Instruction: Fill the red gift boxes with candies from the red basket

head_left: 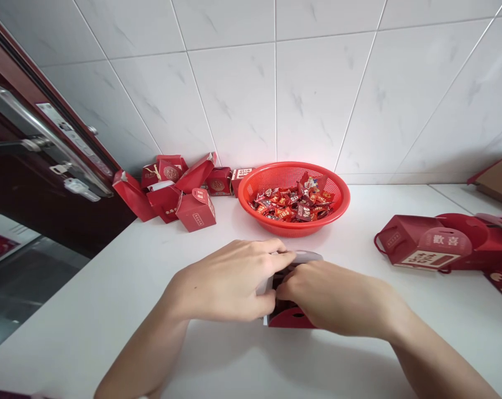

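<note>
An open red box (290, 318) with a pale inside stands on the white table, between my hands. My left hand (234, 280) holds the box's left side, thumb and fingers at its edges. The fingers of my right hand (338, 296) are bent and reach into the box; whatever they touch there is hidden. Just behind the box sits a red plastic basket (251, 209) with wrapped candies (292, 205) in it.
Several small red boxes (196, 210) are grouped at the back left, near a dark door (30, 188). More red boxes (425, 244) lie on the right. A brown carton (500, 180) is at the back right, by the tiled wall (317, 100).
</note>
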Motion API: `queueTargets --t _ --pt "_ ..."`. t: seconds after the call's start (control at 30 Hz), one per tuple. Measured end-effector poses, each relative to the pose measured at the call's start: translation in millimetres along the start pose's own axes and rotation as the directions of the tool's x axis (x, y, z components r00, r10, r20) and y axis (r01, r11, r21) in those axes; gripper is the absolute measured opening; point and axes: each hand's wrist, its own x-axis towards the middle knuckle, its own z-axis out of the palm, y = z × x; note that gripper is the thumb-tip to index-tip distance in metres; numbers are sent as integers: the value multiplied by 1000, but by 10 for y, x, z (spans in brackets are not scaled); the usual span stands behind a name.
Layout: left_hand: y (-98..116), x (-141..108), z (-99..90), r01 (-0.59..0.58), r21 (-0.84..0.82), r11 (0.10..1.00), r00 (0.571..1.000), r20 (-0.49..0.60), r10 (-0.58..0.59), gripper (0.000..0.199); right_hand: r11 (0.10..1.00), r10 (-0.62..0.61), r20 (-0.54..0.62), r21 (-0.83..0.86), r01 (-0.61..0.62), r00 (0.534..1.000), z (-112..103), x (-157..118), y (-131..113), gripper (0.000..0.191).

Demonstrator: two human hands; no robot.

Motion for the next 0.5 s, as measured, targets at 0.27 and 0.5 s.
queueTargets --t 0.27,0.5 --pt "-7 11 -2 -23 -74 997 997 75 28 31 976 182 97 -142 -167 979 -26 88 51 30" --pt "-30 29 24 -23 -63 998 997 68 27 29 973 204 127 83 -216 971 -93 77 62 42"
